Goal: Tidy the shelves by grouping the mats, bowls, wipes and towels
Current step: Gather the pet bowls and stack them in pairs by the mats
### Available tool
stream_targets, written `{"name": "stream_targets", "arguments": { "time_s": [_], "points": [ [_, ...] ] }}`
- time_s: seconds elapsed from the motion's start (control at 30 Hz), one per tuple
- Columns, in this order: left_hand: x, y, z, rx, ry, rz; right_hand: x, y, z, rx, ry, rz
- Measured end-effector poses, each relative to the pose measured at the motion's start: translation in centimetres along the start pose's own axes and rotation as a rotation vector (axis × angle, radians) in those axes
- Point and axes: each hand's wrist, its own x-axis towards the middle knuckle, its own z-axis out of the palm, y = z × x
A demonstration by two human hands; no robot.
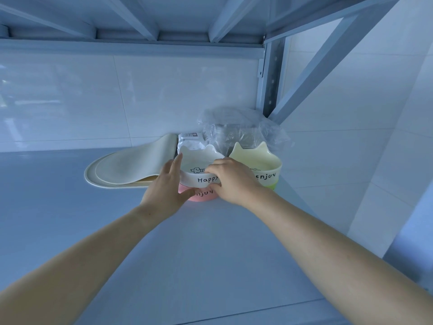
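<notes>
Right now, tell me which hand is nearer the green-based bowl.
Right. The right hand grips the white bowl at its right side, beside the green-based bowl; the left hand holds the far left side.

Toward its back right corner the shelf carried stacked cream mats, a pink bowl, a green-based bowl, a wipes pack and crumpled clear plastic.
</notes>
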Motion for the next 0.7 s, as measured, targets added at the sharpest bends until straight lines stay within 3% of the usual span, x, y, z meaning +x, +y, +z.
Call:
{"name": "stream_targets", "arguments": {
  "time_s": [0.7],
  "points": [
    [0.4,0.2,-0.3,-0.074,-0.011,-0.044,0.3,0.2,-0.3,0.051,-0.052,0.027]
  ]
}}
